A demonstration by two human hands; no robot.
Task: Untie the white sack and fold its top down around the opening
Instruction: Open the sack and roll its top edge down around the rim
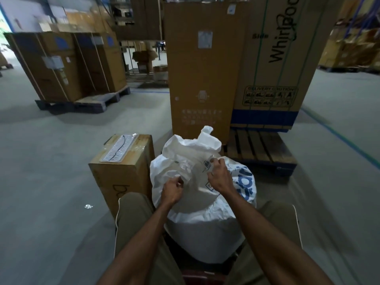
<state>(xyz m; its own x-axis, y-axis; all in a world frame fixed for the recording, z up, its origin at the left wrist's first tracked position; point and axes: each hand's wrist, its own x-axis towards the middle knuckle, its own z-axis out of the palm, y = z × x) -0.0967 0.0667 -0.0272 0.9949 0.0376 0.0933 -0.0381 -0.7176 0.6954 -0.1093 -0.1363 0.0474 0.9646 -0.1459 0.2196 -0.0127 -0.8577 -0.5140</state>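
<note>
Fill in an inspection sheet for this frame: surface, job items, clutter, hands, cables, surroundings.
Surface: grey concrete floor, blue line at right.
Job items: white sack upright between the knees, top bunched and raised, not folded down.
Clutter: small carton left of sack; scrap on floor.
Hands: left hand and right hand both pinch the sack's neck.
Cables: nothing seen.
Surroundings: tall cartons on a pallet behind; more palletised boxes at left.

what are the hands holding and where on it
Both grip the white sack at its gathered neck: left hand on the near-left fabric, right hand on the right side.
</note>
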